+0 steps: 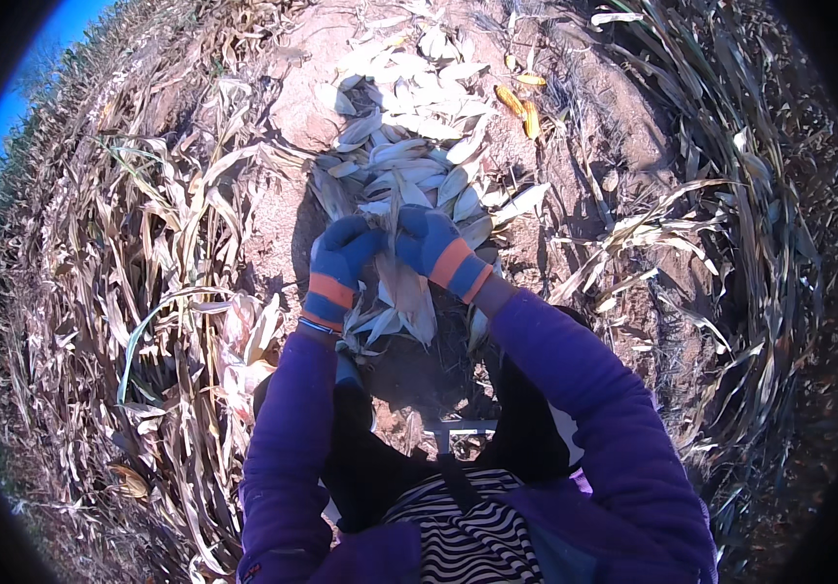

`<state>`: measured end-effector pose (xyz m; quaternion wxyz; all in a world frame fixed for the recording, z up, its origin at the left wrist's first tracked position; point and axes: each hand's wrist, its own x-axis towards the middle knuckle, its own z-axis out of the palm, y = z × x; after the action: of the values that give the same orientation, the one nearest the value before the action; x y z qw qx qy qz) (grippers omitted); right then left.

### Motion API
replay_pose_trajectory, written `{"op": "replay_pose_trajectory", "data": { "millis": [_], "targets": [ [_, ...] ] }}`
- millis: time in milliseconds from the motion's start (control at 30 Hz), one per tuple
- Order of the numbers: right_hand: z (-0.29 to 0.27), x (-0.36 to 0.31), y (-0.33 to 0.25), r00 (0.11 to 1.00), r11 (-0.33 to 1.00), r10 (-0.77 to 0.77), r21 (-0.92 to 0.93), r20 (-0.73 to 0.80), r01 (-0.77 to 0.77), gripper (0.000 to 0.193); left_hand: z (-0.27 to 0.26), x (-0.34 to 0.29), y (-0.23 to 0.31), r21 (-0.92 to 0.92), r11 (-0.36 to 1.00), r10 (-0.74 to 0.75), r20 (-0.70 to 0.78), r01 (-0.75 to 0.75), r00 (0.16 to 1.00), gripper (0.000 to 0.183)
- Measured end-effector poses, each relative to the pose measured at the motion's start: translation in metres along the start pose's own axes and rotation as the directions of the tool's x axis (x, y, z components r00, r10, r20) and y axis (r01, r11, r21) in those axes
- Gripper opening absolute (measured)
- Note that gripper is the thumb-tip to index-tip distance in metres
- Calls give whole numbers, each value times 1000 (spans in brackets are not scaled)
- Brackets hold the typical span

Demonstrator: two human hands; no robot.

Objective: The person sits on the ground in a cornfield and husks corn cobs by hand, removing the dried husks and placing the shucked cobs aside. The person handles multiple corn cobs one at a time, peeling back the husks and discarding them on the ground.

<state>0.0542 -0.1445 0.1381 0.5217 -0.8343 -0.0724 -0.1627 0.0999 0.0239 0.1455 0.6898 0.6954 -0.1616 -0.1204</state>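
Observation:
Both my hands wear blue gloves with orange bands and are closed in front of me. Between them is a pale, dry corn husk (405, 290), its leaves splayed downward and its tip pointing up. My left hand (345, 255) pinches its left side, and my right hand (429, 241) grips it from the right, fingers curled. Whether an ear is inside the husk cannot be seen. Just beyond my hands lies a heap of loose whitish husks (409, 161), some of them under my wrists.
Several bare yellow corn ears (510, 100) lie on the soil to the right of the heap. Dry corn stalks (185, 224) are piled along the left, and more stalks (765, 195) line the right. My dark-trousered knees (526, 419) are bent below my forearms.

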Motion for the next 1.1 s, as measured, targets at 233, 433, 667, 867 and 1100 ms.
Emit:
{"op": "replay_pose_trajectory", "data": {
  "millis": [233, 433, 667, 867, 1100],
  "targets": [
    [6, 0, 15, 1000, 975, -1, 224, 4, 0, 17, -3, 1, -5, -49, 995, -88, 5, 88, 996, 16],
    [9, -1, 35, 999, 968, 30, 247, 31, -37, 19, 0, 0, 0, 5, 999, -35, 62, 35, 997, 11],
    [1, -6, 4, 998, 992, 64, 108, -11, -63, 17, 8, -5, -5, -75, 995, -65, -21, 63, 998, 18],
    [-6, -11, -2, 999, 999, 37, -24, 4, -37, 15, 16, -8, -16, 53, 997, 65, -70, -61, 995, 13],
    [3, -13, 6, 994, 991, 89, -95, -59, -94, 16, 17, -8, -24, 236, 957, 182, -30, -170, 983, 14]
  ]
}}
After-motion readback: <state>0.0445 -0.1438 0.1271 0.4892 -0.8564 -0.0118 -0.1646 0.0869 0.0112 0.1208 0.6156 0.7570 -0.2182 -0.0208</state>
